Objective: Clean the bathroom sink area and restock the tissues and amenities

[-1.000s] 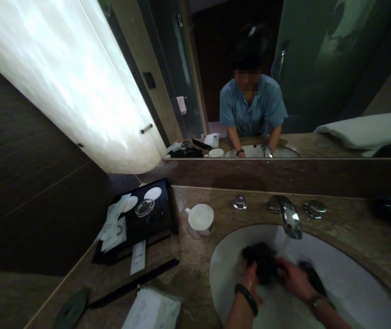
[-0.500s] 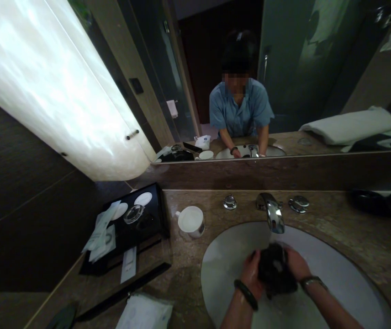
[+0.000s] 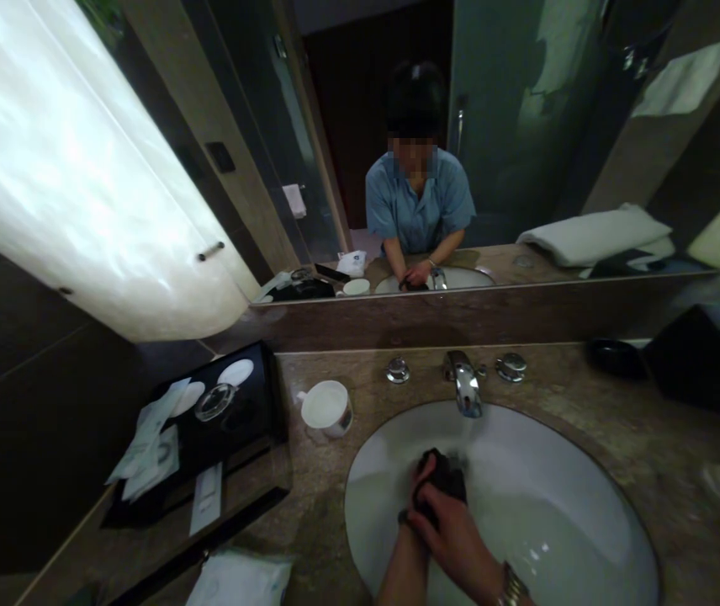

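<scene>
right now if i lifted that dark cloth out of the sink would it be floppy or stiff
Probably floppy: the dark cloth is bunched without a set shape between the left hand and right hand. It looks wet, low in the basin under the tap, so it may feel heavy for its size and slip.
</scene>
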Available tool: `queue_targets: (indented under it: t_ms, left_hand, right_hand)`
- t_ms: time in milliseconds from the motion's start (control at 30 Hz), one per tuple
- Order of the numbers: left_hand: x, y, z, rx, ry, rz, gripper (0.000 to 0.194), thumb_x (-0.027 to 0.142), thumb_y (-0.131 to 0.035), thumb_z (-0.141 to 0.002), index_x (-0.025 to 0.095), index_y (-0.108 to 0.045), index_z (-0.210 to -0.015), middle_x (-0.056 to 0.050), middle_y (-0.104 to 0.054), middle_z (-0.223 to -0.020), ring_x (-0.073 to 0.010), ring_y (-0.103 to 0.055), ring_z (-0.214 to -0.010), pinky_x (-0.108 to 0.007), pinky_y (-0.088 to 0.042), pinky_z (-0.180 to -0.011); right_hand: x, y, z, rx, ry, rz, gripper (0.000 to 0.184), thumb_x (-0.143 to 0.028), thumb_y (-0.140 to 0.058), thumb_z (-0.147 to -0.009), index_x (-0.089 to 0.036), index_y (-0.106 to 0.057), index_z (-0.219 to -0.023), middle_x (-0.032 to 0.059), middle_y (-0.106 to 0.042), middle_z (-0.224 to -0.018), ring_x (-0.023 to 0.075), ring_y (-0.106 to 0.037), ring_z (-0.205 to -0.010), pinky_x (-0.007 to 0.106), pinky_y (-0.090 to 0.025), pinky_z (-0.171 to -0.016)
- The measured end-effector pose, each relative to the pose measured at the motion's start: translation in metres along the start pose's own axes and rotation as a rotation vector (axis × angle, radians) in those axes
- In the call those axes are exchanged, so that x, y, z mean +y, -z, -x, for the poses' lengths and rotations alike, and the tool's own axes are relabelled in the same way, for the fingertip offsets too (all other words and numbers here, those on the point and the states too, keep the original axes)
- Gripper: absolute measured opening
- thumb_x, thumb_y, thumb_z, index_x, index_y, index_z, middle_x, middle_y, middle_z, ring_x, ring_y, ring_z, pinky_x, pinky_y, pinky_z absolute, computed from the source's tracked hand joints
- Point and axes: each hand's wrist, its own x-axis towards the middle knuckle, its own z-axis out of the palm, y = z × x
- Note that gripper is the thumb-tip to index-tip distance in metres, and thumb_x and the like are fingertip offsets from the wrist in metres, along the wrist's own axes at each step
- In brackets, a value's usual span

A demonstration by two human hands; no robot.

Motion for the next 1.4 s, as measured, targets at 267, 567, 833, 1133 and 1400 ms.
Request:
queue_targets:
  t_ms: [267,567,833,1133,1400]
  left_hand:
    - [0.019,-0.021,0.013,0.015,-0.144,-0.694,0.047,0.049,-0.051,-0.089,0.016,-0.060,-0.122,-0.018,-0.067,-0.118,-0.0326,-0.064,-0.112,-0.053,-0.050,-0.097]
    - [0.040,-0.057,0.008,-0.192,-0.435,-1.311,0.030,0.013,-0.067,-0.071,0.021,-0.074,-0.100,-0.005,-0.075,-0.103,-0.0248,-0.066,-0.101,-0.038,-0.049,-0.095]
    - [0.101,-0.073,0.022,-0.219,-0.737,-1.546,0.023,0.021,-0.058,-0.085,0.025,-0.077,-0.098,-0.006,-0.075,-0.103,-0.0293,-0.057,-0.106,-0.048,-0.036,-0.103]
    - [0.111,0.031,0.050,-0.056,-0.732,-1.411,0.024,0.019,-0.053,-0.084,0.015,-0.073,-0.097,-0.011,-0.074,-0.104,-0.0288,-0.063,-0.101,-0.048,-0.046,-0.097]
    - [0.122,0.056,0.071,0.114,-0.683,-1.133,0.032,0.039,-0.050,-0.082,0.020,-0.071,-0.096,-0.010,-0.073,-0.104,-0.0276,-0.064,-0.104,-0.048,-0.047,-0.099]
  right_hand:
    - [0.092,0.123,-0.048,0.334,-0.354,0.085,0.030,-0.022,-0.041,-0.084,-0.013,-0.064,-0.101,0.0178,-0.070,-0.108,0.0292,-0.065,-0.105,0.046,-0.047,-0.095]
    - [0.020,0.152,-0.026,0.161,-0.006,-0.127,0.017,-0.033,-0.065,-0.076,-0.019,-0.071,-0.084,0.0042,-0.072,-0.090,0.0185,-0.064,-0.087,0.032,-0.051,-0.085]
    - [0.028,0.227,0.004,-0.146,0.060,0.589,0.024,-0.026,-0.061,-0.085,-0.020,-0.069,-0.107,0.0085,-0.068,-0.102,0.0194,-0.062,-0.090,0.030,-0.046,-0.080]
    - [0.069,0.187,0.088,-0.674,-0.041,0.808,0.009,-0.020,-0.065,-0.079,-0.020,-0.074,-0.080,0.0137,-0.069,-0.100,0.0343,-0.056,-0.105,0.051,-0.042,-0.087]
    - [-0.022,-0.074,-0.018,-0.662,0.095,0.387,0.042,-0.037,-0.048,-0.092,-0.023,-0.052,-0.132,0.0087,-0.058,-0.133,0.0252,-0.056,-0.114,0.043,-0.043,-0.101]
